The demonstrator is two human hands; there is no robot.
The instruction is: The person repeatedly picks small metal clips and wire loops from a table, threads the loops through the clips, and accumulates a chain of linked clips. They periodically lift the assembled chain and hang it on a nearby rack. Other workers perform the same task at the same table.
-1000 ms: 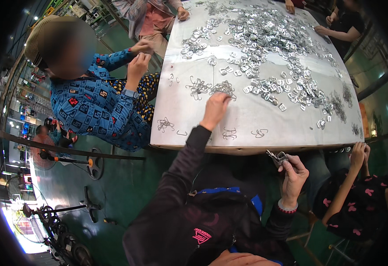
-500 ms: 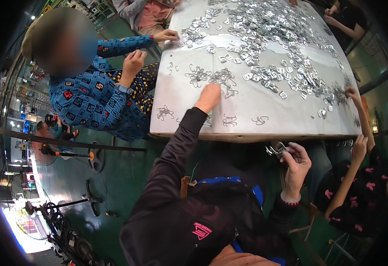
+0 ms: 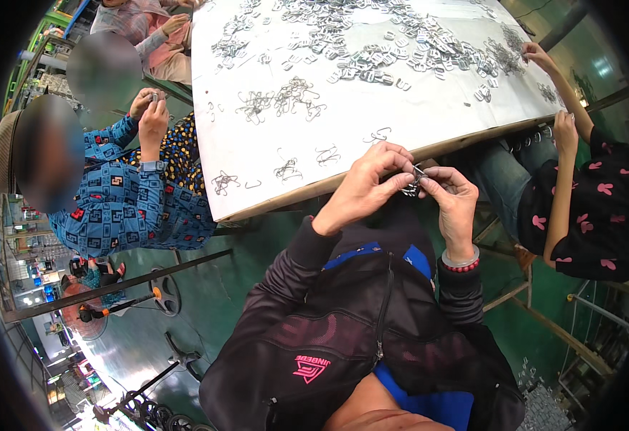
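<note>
Black jacket, blue lining, red bead bracelet [image 3: 462,264].

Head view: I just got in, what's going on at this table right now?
The person wearing the camera has both hands together just off the near edge of the white table. The left hand and right hand pinch a small metal piece between their fingertips. Wire clips lie in loose bunches nearby, and a wide heap of flat metal parts covers the far side. A co-worker in a blue patterned top on the left handles a piece too; another in a black top with pink shapes reaches onto the table.
</note>
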